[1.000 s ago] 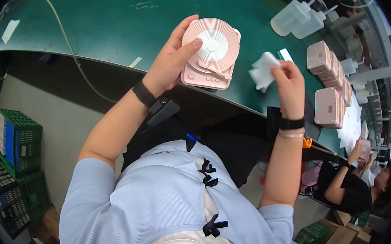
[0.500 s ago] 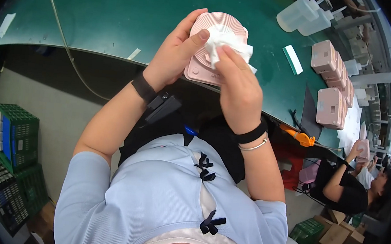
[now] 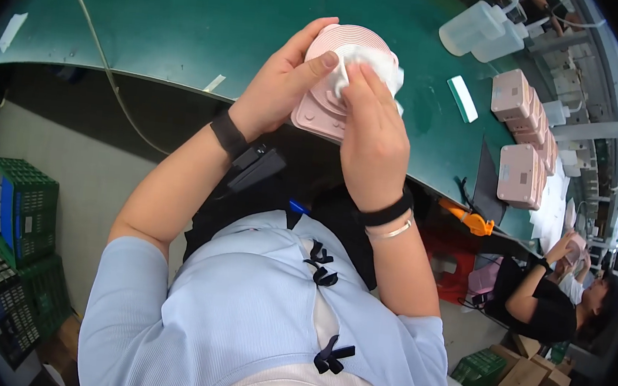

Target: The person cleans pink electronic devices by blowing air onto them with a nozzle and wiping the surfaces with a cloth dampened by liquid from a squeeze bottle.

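A pink plastic appliance housing [image 3: 318, 117], with a round face of concentric ridges and small buttons below it, is held tilted over the front edge of the green table. My left hand [image 3: 279, 78] grips its left side, thumb on the ridged face and fingers behind it. Pressed against that face is a crumpled white cloth [image 3: 376, 59], pinched under the fingers of my right hand [image 3: 378, 136]. The cloth and my right hand cover much of the housing's right side.
On the green table [image 3: 191, 25], squeeze bottles [image 3: 468, 28], a green-and-white block [image 3: 462, 99] and stacked pink housings [image 3: 520, 175] stand to the right. An orange tool [image 3: 476, 222] lies at the edge. A co-worker [image 3: 547, 305] sits at right; green crates [image 3: 37, 219] stand at lower left.
My right hand and the white cloth have shifted slightly over the ridged face, and the fingers have bunched the cloth more. My left hand keeps its grip on the housing.
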Motion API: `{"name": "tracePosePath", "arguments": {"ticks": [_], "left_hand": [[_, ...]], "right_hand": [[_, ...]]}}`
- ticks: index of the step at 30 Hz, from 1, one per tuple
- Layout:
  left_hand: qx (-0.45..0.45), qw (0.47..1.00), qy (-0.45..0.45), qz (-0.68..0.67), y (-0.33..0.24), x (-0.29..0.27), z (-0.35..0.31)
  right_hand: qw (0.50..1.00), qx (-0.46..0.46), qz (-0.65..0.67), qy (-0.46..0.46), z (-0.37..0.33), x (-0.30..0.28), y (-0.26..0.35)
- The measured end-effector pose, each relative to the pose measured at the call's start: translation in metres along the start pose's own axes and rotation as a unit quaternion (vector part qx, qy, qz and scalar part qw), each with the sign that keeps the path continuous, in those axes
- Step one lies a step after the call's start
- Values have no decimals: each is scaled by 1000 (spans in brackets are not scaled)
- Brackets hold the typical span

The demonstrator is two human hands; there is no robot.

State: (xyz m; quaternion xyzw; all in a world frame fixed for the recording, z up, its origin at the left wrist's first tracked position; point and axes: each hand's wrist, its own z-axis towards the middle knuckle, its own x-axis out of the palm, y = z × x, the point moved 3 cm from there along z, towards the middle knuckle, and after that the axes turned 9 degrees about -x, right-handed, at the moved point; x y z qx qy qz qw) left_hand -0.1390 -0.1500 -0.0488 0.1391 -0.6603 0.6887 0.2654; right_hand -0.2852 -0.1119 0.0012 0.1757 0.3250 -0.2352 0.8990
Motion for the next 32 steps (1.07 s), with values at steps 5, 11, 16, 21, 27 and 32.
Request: {"name": "tracePosePath", "arguments": {"ticks": [5, 11, 16, 21, 27, 32], "left_hand": [[-9, 1000, 12, -4, -3, 2, -4], [15, 1000, -9, 8, -6, 1, -5], [37, 999, -21, 20, -8, 7, -9], [123, 977, 19, 176, -21, 7, -34], [313, 876, 69, 361, -38, 32, -54], [315, 851, 118, 403, -41, 43, -59]], "right_hand": [[999, -27, 16, -6, -1, -7, 4], [991, 64, 112, -28, -49, -43, -19], [850, 357, 323, -215, -112, -58, -49], [679, 443, 465, -356, -130, -65, -66], [708, 386, 439, -396, -96, -79, -50], [915, 197, 265, -231, -67, -84, -12]]}}
